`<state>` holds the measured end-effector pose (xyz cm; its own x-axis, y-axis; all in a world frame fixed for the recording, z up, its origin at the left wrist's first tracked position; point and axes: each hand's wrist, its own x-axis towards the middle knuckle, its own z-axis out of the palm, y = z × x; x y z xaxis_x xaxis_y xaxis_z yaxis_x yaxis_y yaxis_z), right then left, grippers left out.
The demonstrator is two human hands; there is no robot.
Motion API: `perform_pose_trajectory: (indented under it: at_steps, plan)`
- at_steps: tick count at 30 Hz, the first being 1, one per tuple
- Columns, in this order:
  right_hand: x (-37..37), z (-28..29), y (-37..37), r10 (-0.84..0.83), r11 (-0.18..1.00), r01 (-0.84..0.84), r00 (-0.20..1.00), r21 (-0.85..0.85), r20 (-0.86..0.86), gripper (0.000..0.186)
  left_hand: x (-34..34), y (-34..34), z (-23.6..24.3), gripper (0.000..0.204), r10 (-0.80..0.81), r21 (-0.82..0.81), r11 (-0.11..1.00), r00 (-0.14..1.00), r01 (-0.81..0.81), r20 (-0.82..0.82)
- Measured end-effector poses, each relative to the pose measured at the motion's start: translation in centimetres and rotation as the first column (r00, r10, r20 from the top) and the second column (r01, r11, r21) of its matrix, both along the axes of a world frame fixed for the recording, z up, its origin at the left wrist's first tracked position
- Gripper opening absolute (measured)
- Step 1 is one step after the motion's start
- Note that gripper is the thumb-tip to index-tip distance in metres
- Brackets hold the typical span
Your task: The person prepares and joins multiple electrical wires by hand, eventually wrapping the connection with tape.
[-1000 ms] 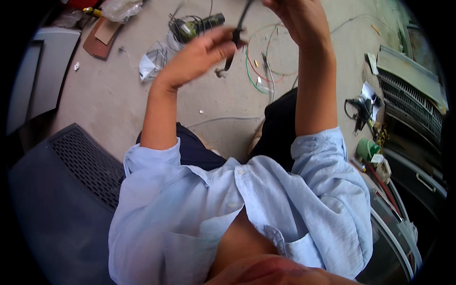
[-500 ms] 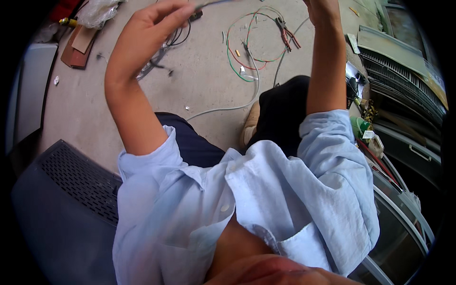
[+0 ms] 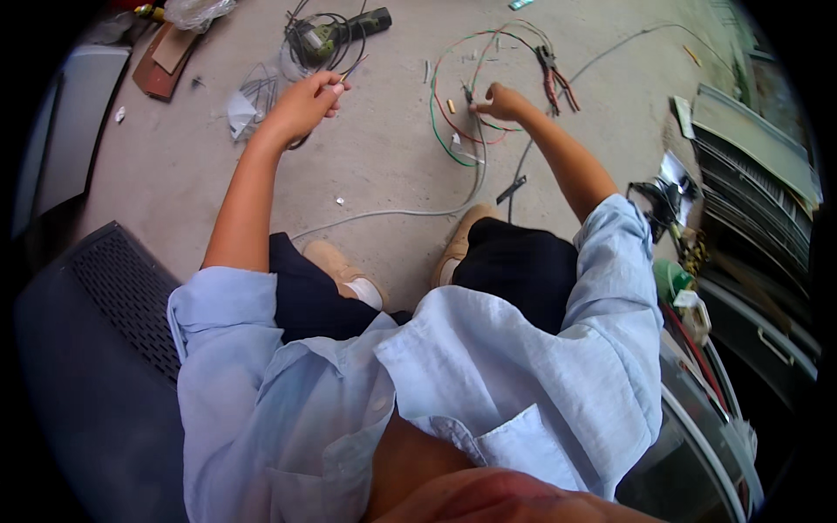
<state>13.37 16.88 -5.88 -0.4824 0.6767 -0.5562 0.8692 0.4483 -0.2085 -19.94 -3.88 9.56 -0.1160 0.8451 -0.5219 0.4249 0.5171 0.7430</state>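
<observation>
LH [image 3: 308, 105], RH [image 3: 500, 103] @ cables [image 3: 485, 159]

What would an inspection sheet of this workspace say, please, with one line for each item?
Surface: grey floor with small scraps.
Work things: red-handled pliers, handles spread, by looped green and red wires.
Clutter: green-and-black power tool, small orange piece.
Hands: left hand pinches thin wires in its fingers; right hand at grey cable's split end, contact unclear.
Cables: grey cable passes close to the shoes; dark cord loops beside the tool.
Surroundings: perforated dark panel left, stacked grilles right.
</observation>
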Motion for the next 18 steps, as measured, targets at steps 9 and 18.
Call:
perform_pose_trajectory:
  at_steps: [9,18]
  plan:
    - [1.6,-4.8,-3.8,-0.275,0.952,0.295,0.942,0.087,-0.190,0.048,-0.2,-0.2,-2.1,0.033,0.223,-0.336,0.936,0.916,-0.106,0.332]
    - [3.0,0.8,-4.8,-0.822,0.543,0.253,0.352,-0.801,-0.447,0.033,3.5,-0.9,-4.7,0.030,0.336,-0.311,0.930,0.802,-0.198,0.494]
